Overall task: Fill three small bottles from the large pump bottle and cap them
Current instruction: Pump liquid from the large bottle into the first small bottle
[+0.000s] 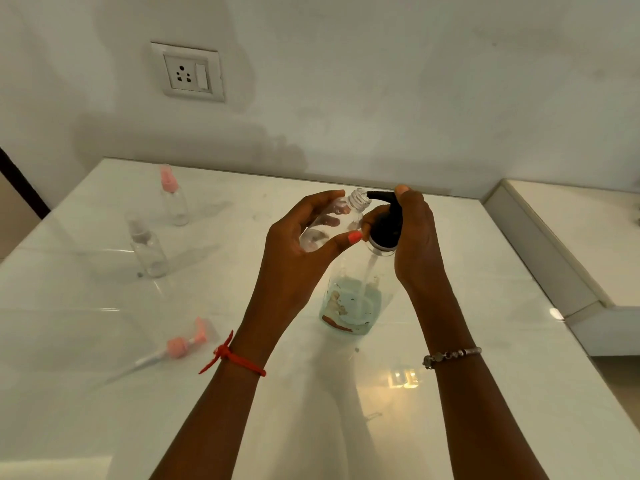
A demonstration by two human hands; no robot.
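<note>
My left hand holds a small clear bottle, uncapped and tilted, its threaded neck touching the nozzle of the black pump. That pump tops the large clear bottle, which stands on the white table with pale blue liquid in its lower part. My right hand wraps the pump head, thumb on top. At the left, a small bottle with a pink spray cap stands upright. A second small bottle with a clear cap stands nearer. A loose pink spray cap with its tube lies on the table.
The table meets a white wall with a power socket at the back. A raised white ledge borders the table on the right. The table's left edge drops off beside a dark strip.
</note>
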